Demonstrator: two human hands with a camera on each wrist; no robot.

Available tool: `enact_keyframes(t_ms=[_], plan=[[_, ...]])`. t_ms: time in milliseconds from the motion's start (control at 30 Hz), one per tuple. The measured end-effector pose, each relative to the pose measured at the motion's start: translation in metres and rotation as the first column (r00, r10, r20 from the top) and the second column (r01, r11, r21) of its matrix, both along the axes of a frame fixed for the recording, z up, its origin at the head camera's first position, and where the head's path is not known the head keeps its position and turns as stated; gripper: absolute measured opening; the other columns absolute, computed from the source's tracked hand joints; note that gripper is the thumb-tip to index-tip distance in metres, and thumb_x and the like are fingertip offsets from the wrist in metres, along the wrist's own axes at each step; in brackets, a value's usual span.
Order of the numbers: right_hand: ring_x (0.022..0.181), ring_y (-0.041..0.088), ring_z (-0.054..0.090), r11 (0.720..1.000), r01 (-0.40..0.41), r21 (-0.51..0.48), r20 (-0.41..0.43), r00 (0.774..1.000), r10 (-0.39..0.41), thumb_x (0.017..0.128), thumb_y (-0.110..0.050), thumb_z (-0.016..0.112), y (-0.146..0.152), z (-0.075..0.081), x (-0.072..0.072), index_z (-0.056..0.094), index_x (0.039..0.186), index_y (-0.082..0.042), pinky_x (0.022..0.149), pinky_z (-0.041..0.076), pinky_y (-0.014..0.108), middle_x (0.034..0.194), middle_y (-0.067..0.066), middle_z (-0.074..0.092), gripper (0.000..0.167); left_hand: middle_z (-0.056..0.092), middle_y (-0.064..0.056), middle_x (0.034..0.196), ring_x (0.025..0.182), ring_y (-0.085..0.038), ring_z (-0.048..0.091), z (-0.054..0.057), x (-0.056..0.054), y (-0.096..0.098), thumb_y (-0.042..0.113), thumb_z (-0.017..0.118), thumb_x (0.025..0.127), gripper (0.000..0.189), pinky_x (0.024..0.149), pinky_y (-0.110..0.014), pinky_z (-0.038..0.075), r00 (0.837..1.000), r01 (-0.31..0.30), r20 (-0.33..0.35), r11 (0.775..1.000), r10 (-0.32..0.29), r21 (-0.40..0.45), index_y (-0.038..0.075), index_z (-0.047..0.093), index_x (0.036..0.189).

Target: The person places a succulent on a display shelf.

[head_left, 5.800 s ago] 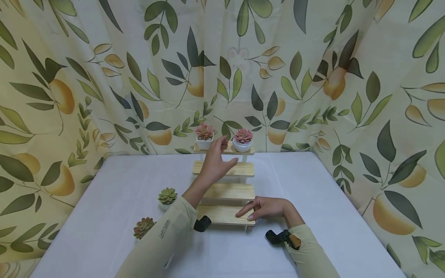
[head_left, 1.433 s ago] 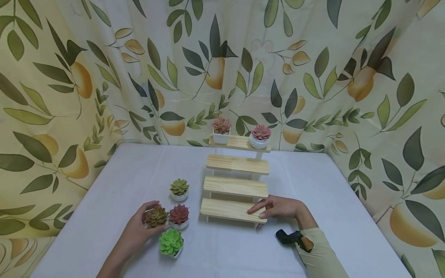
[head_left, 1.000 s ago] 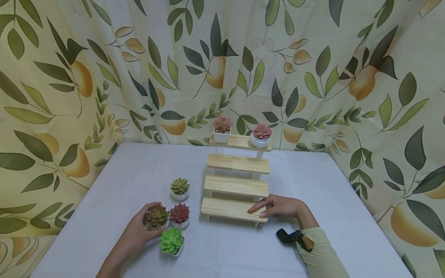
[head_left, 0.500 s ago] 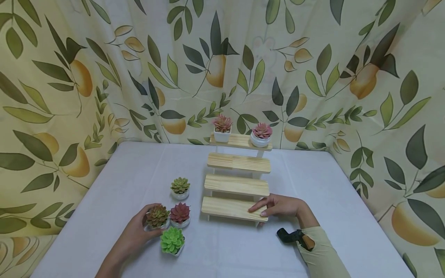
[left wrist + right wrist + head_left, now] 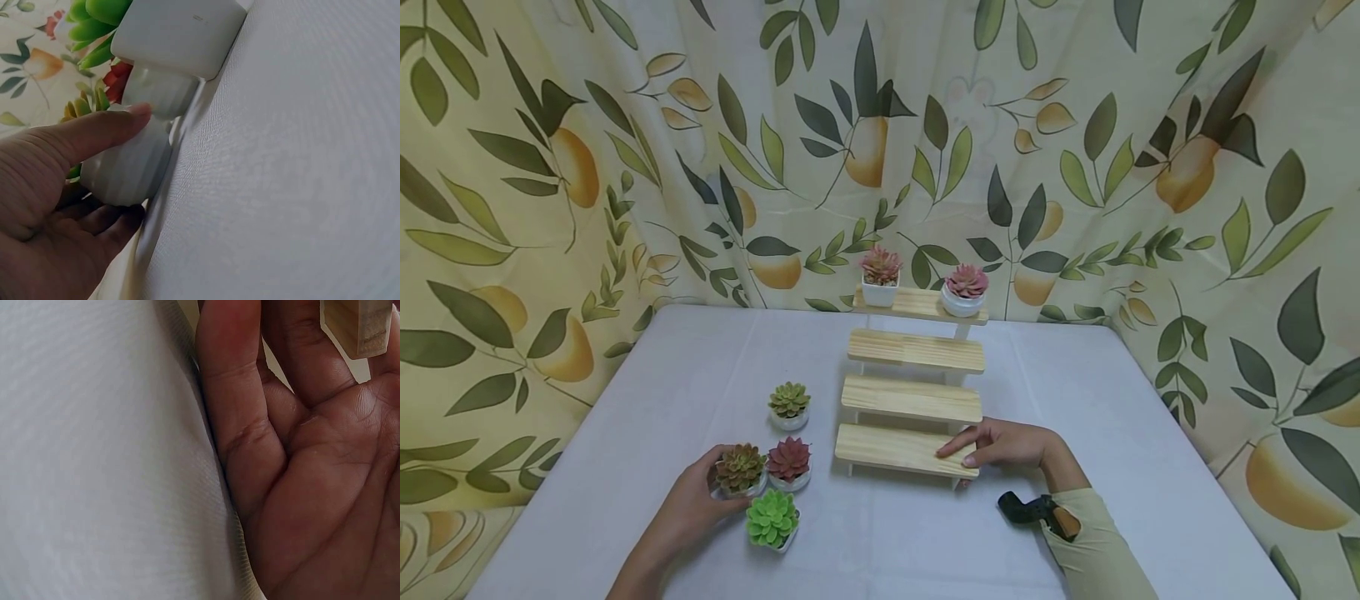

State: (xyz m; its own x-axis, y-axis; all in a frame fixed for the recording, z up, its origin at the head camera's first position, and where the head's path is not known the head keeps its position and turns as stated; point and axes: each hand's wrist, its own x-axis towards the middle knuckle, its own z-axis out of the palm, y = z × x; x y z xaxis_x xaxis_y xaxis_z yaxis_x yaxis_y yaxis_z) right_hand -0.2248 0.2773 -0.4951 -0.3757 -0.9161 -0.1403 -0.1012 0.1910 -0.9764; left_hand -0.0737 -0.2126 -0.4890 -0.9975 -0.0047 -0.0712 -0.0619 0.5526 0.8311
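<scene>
- Worktop (image 5: pixel 1112 433), draped in a white cloth.
- Curtain (image 5: pixel 625 167) behind and at both sides, printed with green leaves and orange fruit.
- Square white pot with a pink succulent (image 5: pixel 880 277) at the left end of the stand's top step.
- Round white pot with a pink succulent (image 5: pixel 965 290) at the right end of the same step.
- Pale green succulent (image 5: pixel 788 405) in a round white pot, alone on the cloth left of the stand.
- Dark red succulent (image 5: pixel 789 463) nearer the front edge.
- Bright green succulent (image 5: pixel 771 521) in a square white pot, just in front of the red one.
</scene>
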Motion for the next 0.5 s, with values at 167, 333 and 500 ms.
enact_keyframes(t_ms=[167, 333, 500], plan=[[0.131, 0.015, 0.051, 1.0, -0.003, -0.005, 0.004, 1.0, 0.003, 0.104, -0.006, 0.06, -0.0003, 0.0002, 0.0004, 0.068, 0.136, -0.003, 0.105, 0.042, 0.026, 0.142, 0.011, 0.062, 0.033, 0.062, -0.025, 0.133, 0.13, -0.048, 0.053, 0.0013, 0.0012, 0.0, 0.001, 0.095, 0.07, 0.075, 0.111, -0.06, 0.038, 1.0, -0.002, -0.019, 1.0, 0.002, 0.004, -0.001, 0.058, 0.135], [0.131, 0.015, 0.052, 1.0, -0.013, -0.013, 0.0, 1.0, 0.013, 0.104, -0.006, 0.06, -0.0007, -0.0001, 0.0003, 0.067, 0.136, -0.002, 0.105, 0.043, 0.026, 0.141, 0.011, 0.062, 0.033, 0.065, -0.023, 0.13, 0.127, -0.046, 0.056, 0.0021, 0.0025, -0.0008, 0.002, 0.095, 0.07, 0.074, 0.111, -0.061, 0.039, 1.0, -0.02, -0.01, 1.0, 0.02, 0.0, 0.001, 0.06, 0.135], [0.13, 0.016, 0.052, 1.0, -0.008, -0.012, 0.01, 1.0, 0.008, 0.104, -0.006, 0.06, -0.0004, 0.0001, -0.0001, 0.067, 0.136, -0.002, 0.105, 0.043, 0.027, 0.141, 0.011, 0.062, 0.033, 0.063, -0.026, 0.133, 0.128, -0.048, 0.055, 0.0056, 0.0025, -0.0012, 0.008, 0.096, 0.07, 0.078, 0.11, -0.063, 0.038, 0.999, -0.032, -0.017, 0.999, 0.032, 0.006, 0.0, 0.059, 0.138]])
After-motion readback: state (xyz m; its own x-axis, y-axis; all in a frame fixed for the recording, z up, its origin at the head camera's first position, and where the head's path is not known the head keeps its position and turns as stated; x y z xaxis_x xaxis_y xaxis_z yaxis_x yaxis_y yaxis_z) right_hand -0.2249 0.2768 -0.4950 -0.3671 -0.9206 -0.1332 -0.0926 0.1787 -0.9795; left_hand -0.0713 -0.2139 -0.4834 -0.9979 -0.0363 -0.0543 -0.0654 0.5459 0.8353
